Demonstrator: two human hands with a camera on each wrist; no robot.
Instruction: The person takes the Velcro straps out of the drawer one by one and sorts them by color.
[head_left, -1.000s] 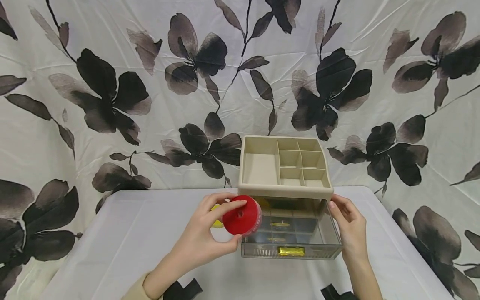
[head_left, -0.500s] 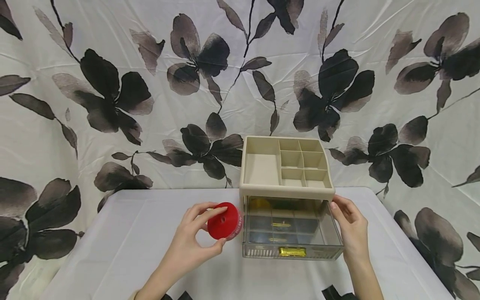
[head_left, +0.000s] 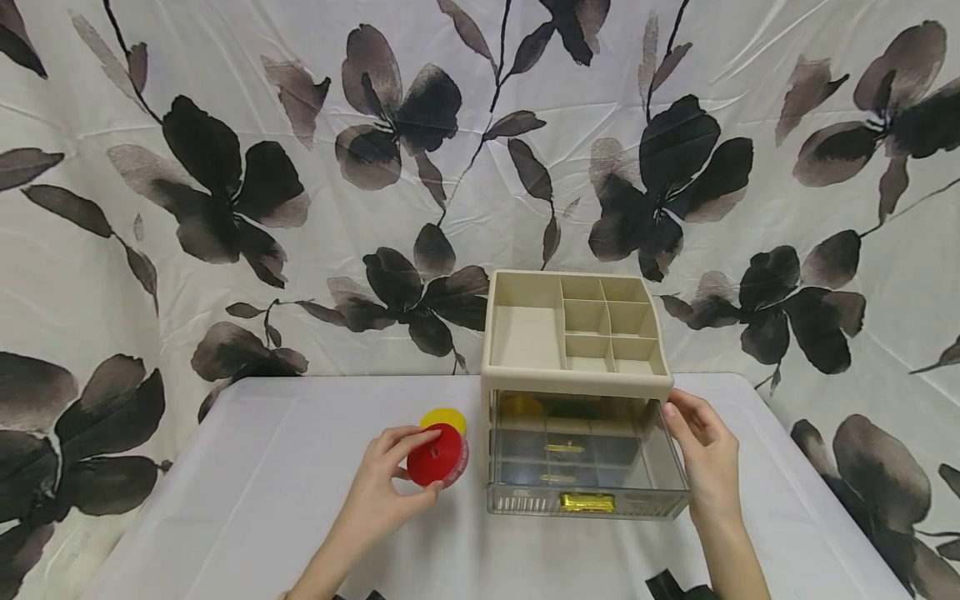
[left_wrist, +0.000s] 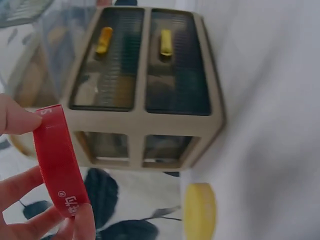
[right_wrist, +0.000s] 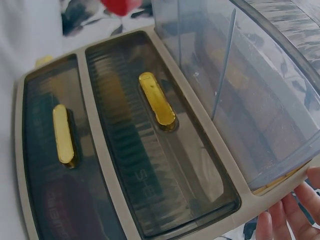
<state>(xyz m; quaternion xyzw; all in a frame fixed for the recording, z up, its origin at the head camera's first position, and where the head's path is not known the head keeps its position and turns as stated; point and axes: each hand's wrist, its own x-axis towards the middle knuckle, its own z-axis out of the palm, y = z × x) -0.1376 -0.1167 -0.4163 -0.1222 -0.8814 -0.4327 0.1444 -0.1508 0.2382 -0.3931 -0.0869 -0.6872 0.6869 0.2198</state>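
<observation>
My left hand (head_left: pixel 386 483) pinches a red roll of tape (head_left: pixel 437 456) between thumb and fingers, left of a beige drawer organizer (head_left: pixel 577 382). White lettering shows on the roll's rim in the left wrist view. Just behind it, a yellow roll (head_left: pixel 444 419) stands on the table beside the organizer. The organizer's top clear drawer (head_left: pixel 517 500) is pulled out towards me, with a gold handle (head_left: pixel 587 502). My right hand (head_left: pixel 707 458) holds the organizer's right side near that drawer, its fingers partly hidden behind the edge.
Two shut lower drawers with gold handles (right_wrist: pixel 64 135) show in the right wrist view; dark-green and other items are dimly visible inside. The organizer's top has a divided tray (head_left: pixel 523 337). A white-covered table (head_left: pixel 285 450) meets a floral cloth backdrop (head_left: pixel 300 192).
My left hand has carried the red roll leftward and down, away from the open drawer's left side. More of the yellow roll now shows. My right hand stays at the organizer.
</observation>
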